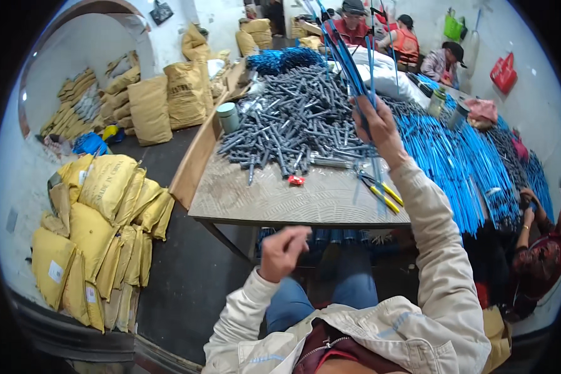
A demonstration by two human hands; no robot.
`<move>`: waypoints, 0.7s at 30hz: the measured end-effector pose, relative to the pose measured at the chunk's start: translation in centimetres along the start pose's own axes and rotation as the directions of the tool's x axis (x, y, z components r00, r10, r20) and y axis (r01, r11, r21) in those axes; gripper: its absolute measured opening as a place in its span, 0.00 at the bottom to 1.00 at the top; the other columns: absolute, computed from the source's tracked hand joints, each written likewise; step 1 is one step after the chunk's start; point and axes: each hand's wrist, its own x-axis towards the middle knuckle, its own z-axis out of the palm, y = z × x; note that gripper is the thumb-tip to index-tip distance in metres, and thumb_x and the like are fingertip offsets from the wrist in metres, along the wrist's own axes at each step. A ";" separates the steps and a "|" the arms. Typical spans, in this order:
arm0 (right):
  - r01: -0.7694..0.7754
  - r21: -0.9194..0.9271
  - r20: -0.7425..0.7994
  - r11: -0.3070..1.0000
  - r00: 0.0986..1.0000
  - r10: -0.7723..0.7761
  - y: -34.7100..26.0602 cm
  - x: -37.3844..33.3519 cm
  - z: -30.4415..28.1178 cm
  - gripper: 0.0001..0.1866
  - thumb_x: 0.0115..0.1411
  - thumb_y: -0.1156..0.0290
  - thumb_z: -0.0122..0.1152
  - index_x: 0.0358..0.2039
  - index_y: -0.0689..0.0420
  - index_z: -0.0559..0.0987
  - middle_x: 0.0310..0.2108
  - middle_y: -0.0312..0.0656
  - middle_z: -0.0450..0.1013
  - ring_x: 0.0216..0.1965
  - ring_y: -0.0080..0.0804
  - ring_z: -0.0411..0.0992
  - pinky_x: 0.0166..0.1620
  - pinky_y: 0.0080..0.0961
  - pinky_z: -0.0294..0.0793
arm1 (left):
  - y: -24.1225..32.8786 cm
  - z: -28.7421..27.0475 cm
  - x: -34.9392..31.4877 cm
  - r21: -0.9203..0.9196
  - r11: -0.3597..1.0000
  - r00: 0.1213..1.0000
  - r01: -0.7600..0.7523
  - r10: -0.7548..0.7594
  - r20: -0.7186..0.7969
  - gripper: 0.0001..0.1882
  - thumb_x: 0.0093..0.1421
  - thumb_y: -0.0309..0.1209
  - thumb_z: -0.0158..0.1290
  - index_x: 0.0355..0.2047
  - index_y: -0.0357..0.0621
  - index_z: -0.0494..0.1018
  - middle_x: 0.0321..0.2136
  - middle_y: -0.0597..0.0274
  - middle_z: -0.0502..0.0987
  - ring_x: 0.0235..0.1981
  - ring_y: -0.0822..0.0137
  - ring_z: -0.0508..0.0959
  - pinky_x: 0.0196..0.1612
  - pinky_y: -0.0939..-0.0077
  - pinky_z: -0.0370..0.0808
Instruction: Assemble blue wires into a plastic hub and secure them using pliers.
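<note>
My right hand (377, 124) is raised over the table's right side, closed around a bundle of long thin blue-and-black rods (346, 59) that point upward. My left hand (283, 252) hangs in front of the table's near edge with its fingers curled, slightly smeared; the inside of the fingers is hidden. Yellow-handled pliers (381, 190) lie on the table (261, 202) below my right hand. Beyond them spreads a heap of short dark grey rod-like pieces (293, 112). A small red object (296, 180) sits at the heap's near edge.
Many blue rods (442, 162) cover the right side. A lidded jar (228, 117) stands by the wooden side board (196, 146). Yellow sacks (99, 218) are stacked on the left. A person (542, 255) works close at right; others (355, 28) sit at the back.
</note>
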 end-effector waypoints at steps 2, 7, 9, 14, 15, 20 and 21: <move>-0.125 -0.039 0.104 0.991 0.986 0.128 -3.1 -3.8 1.8 0.17 0.62 0.57 0.44 0.38 0.60 0.70 0.15 0.30 0.60 0.11 0.14 0.54 0.14 0.12 0.51 | 2.2 -1.5 3.0 0.146 0.975 0.935 -0.168 0.204 -0.288 0.05 0.56 0.22 0.49 0.32 0.35 0.72 0.23 0.61 0.74 0.23 0.73 0.72 0.30 0.82 0.70; -0.483 0.126 0.447 0.866 0.807 0.385 -0.8 -14.0 1.5 0.16 0.62 0.58 0.43 0.38 0.58 0.69 0.17 0.33 0.62 0.09 0.15 0.55 0.10 0.11 0.51 | 2.6 -1.9 11.2 -0.497 0.834 0.934 -0.239 0.057 -0.353 0.14 0.59 0.30 0.48 0.45 0.41 0.65 0.36 0.65 0.69 0.38 0.74 0.69 0.46 0.78 0.65; -0.548 0.223 0.502 0.806 0.774 0.387 1.2 -16.6 2.3 0.15 0.62 0.58 0.43 0.38 0.58 0.68 0.17 0.32 0.62 0.09 0.15 0.55 0.10 0.12 0.51 | 1.3 -1.5 10.4 -0.651 0.735 0.960 -0.191 0.000 -0.281 0.12 0.59 0.30 0.49 0.43 0.42 0.67 0.34 0.66 0.71 0.35 0.74 0.71 0.43 0.78 0.68; -0.525 0.271 0.363 0.807 0.832 0.419 5.9 -20.4 3.6 0.15 0.62 0.60 0.45 0.40 0.59 0.66 0.16 0.33 0.62 0.07 0.16 0.54 0.09 0.12 0.52 | -0.6 1.1 8.6 -0.798 0.602 0.967 0.030 -0.220 -0.130 0.11 0.58 0.33 0.50 0.38 0.39 0.71 0.26 0.67 0.73 0.23 0.77 0.70 0.30 0.83 0.68; -0.486 0.194 0.277 0.852 0.861 0.428 6.3 -20.8 3.9 0.15 0.62 0.60 0.45 0.40 0.59 0.65 0.16 0.34 0.62 0.06 0.17 0.54 0.09 0.12 0.52 | -0.5 1.6 8.4 -0.782 0.623 0.927 0.002 -0.294 -0.232 0.10 0.58 0.33 0.51 0.36 0.40 0.72 0.23 0.68 0.73 0.21 0.78 0.70 0.27 0.83 0.68; -0.431 0.200 0.181 0.880 0.899 0.399 6.7 -21.4 4.4 0.16 0.61 0.58 0.46 0.40 0.59 0.65 0.16 0.34 0.62 0.06 0.17 0.55 0.09 0.12 0.53 | -1.6 1.8 8.6 -0.594 0.802 0.896 -0.060 -0.219 -0.385 0.04 0.59 0.31 0.49 0.31 0.47 0.71 0.23 0.69 0.72 0.20 0.77 0.70 0.21 0.84 0.68; -0.441 0.216 0.192 0.871 0.894 0.405 7.1 -21.4 4.4 0.17 0.61 0.58 0.46 0.40 0.59 0.65 0.17 0.34 0.62 0.07 0.17 0.55 0.09 0.11 0.53 | -1.5 2.0 8.6 -0.592 0.804 0.897 -0.054 -0.221 -0.382 0.04 0.59 0.31 0.49 0.31 0.47 0.71 0.23 0.69 0.72 0.20 0.77 0.70 0.21 0.84 0.68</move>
